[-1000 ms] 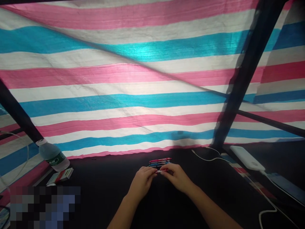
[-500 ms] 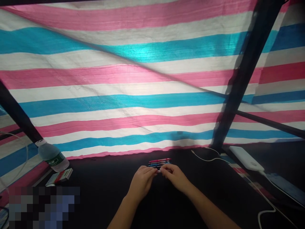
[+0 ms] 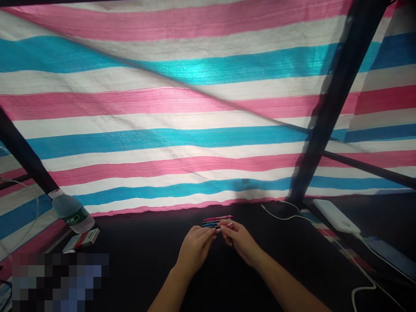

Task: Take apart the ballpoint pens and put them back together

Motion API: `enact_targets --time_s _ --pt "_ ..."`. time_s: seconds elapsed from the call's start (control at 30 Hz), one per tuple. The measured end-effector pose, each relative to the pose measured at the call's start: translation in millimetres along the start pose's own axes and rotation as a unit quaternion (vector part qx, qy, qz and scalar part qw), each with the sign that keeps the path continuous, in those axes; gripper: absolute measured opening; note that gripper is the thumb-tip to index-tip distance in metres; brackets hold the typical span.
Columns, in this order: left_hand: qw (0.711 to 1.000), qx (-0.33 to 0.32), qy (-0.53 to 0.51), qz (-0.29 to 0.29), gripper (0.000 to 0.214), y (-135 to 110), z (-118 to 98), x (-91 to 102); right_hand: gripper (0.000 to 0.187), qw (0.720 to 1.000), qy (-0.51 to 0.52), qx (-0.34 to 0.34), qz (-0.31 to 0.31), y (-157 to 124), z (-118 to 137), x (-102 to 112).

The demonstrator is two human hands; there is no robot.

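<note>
My right hand [image 3: 238,240] pinches a red and white pen [image 3: 219,230] between thumb and fingers. The pen's red end shows above the thumb, and the rest is partly covered by the fingers. At the pen's other end, the fingertips of my left hand [image 3: 195,249] are closed together on it; the exact grip is too small to make out. Just behind the hands several pens lie side by side on the black surface. The farthest is a red pen [image 3: 216,218], with a blue pen [image 3: 209,224] nearer; my fingers partly hide this row.
At the left stand a water bottle [image 3: 73,212] and a small box [image 3: 85,239]. On the right lie a white power bank [image 3: 334,215], a phone-like slab [image 3: 393,255] and a white cable [image 3: 360,268]. A striped sheet [image 3: 182,138] hangs behind, with a dark post [image 3: 338,99].
My right hand has turned and lifted slightly, so the pen's red end now shows above the thumb. My left hand has barely moved. The row of pens lies as before.
</note>
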State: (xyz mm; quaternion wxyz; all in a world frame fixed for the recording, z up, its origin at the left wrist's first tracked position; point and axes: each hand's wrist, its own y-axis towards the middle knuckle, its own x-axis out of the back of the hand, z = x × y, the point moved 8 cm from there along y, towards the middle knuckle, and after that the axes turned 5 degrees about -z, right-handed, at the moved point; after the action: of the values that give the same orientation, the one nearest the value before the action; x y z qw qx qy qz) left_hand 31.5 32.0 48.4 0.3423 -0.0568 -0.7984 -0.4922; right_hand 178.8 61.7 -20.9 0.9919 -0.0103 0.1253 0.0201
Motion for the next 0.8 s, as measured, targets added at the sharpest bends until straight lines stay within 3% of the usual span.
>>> enact_targets --time_s 0.2,0.33,0.5,0.6,0.7,0.8 --pt "0.999 0.046 -0.015 -0.016 0.031 1 4 9.4 0.042 0.984 0.158 0.082 -0.031 0 28 7" --pt "0.996 0.085 0.006 -0.016 0.024 1 11 11.6 0.049 0.969 0.223 0.095 -0.039 -2 53 23" --pt "0.993 0.091 0.004 0.075 0.026 -3 8 -7.4 0.047 0.948 0.285 0.126 -0.061 -7 62 39" --pt "0.984 0.125 -0.068 0.106 0.024 -6 6 -16.0 0.046 0.929 0.342 0.129 -0.057 -7 60 40" --pt "0.953 0.210 -0.197 0.091 0.026 -9 10 -20.6 0.045 0.922 0.363 0.126 -0.048 -6 59 38" --pt "0.929 0.232 -0.272 0.093 0.026 -10 7 -26.3 0.046 0.921 0.371 0.108 -0.044 -6 57 35"
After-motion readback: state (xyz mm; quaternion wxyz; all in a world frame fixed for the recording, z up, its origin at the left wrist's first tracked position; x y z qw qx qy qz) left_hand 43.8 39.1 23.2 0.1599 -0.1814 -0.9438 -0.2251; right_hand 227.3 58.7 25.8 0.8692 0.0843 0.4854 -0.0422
